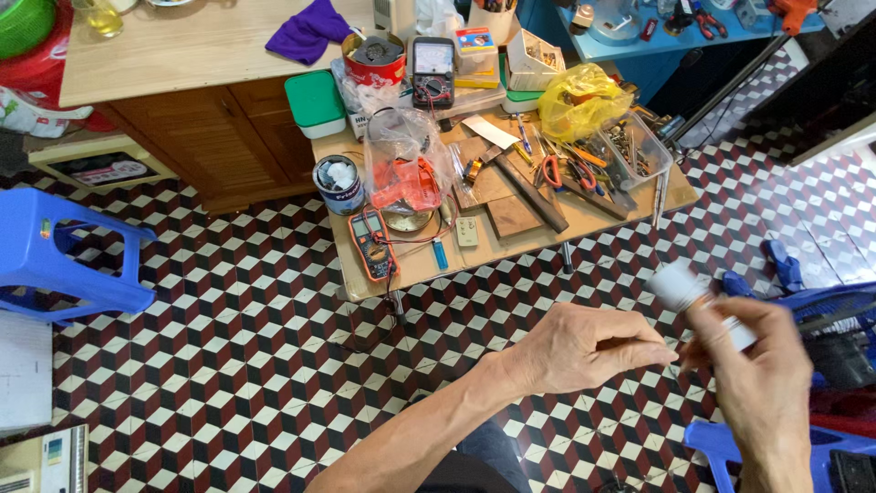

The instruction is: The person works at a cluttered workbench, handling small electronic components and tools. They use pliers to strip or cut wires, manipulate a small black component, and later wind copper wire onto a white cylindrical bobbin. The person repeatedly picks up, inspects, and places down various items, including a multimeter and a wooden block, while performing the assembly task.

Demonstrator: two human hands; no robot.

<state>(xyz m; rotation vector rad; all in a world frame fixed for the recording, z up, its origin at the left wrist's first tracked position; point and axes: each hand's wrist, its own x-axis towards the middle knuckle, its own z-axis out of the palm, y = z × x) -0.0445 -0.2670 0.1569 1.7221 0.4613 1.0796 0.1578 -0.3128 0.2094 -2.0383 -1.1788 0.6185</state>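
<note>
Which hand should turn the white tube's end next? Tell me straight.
Probably the left hand: its fingertips point at the near end of the white tube, apparently free. The right hand is wrapped around the tube, so it is better left holding it steady.
</note>
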